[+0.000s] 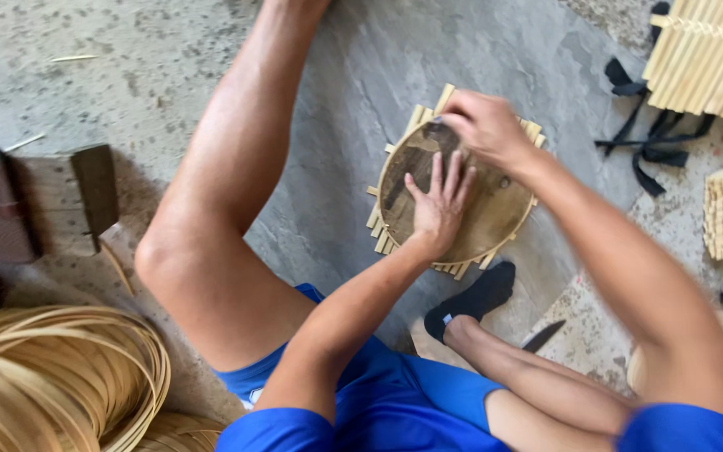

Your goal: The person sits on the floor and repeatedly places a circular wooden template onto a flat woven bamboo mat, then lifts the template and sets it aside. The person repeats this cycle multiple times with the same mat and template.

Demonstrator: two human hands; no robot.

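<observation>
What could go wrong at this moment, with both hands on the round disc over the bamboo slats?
The left hand presses flat on the round brown wooden disc while the right hand works at its far edge; if that pressure eases, the disc may slide off centre on the mat of pale bamboo slats. The right hand's fingertips sit at the rim beside slat ends, so a splinter or nick seems possible.

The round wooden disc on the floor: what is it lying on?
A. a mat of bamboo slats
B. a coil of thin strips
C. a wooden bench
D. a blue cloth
A: the round wooden disc sits on a mat of bamboo slats whose ends stick out around its rim, while the left hand presses flat on it and the right hand works at its far edge.
</observation>
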